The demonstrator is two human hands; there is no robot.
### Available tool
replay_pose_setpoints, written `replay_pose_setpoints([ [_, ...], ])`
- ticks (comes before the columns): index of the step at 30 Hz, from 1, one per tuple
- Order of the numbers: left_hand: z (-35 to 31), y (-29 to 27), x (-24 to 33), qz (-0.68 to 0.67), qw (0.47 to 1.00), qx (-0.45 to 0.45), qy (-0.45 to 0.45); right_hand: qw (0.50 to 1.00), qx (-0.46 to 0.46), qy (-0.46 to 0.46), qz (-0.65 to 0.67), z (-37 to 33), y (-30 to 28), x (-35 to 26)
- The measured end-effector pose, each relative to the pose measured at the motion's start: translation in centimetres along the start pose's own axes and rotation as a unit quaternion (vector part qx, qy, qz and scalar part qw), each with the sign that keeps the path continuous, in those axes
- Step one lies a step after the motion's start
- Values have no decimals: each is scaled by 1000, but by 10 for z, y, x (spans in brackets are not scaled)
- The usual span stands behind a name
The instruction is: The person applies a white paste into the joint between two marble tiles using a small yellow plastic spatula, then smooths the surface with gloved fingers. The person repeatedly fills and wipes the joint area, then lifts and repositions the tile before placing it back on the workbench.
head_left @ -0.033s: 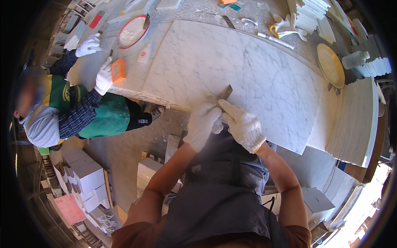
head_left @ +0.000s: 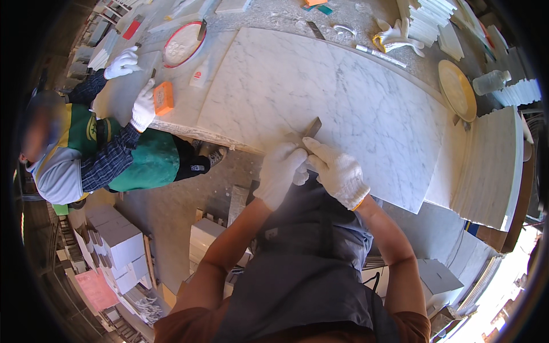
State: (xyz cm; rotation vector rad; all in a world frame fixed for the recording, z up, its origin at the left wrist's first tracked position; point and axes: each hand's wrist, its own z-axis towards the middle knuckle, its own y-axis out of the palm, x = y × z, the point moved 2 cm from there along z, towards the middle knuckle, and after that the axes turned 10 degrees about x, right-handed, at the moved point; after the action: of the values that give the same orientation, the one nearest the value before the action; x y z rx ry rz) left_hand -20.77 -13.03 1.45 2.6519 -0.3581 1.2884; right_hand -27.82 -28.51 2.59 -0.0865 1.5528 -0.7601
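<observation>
The right hand [head_left: 339, 174] pinches the near end of a flat metal blade [head_left: 313, 127]; the left hand [head_left: 281, 171] curls beside it, its hold hidden. The blade juts just beyond both hands over the marble slab [head_left: 366, 126], long axis slanting away and rightward, right fingertips nearer.

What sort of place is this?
Probably a stone or tile workshop: a grey-veined, marble-like slab lies before the person, pale slabs are stacked at the right, and a red-rimmed bowl holds white powder or paste.
</observation>
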Motion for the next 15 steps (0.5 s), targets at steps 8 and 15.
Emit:
replay_pose_setpoints([
  [8,-3,4,0,54,998,42,8,996,-11,-72,-53,8,-13,15],
  [15,-6,8,0,47,998,43,18,993,-33,-102,-41,13,-26,-4],
])
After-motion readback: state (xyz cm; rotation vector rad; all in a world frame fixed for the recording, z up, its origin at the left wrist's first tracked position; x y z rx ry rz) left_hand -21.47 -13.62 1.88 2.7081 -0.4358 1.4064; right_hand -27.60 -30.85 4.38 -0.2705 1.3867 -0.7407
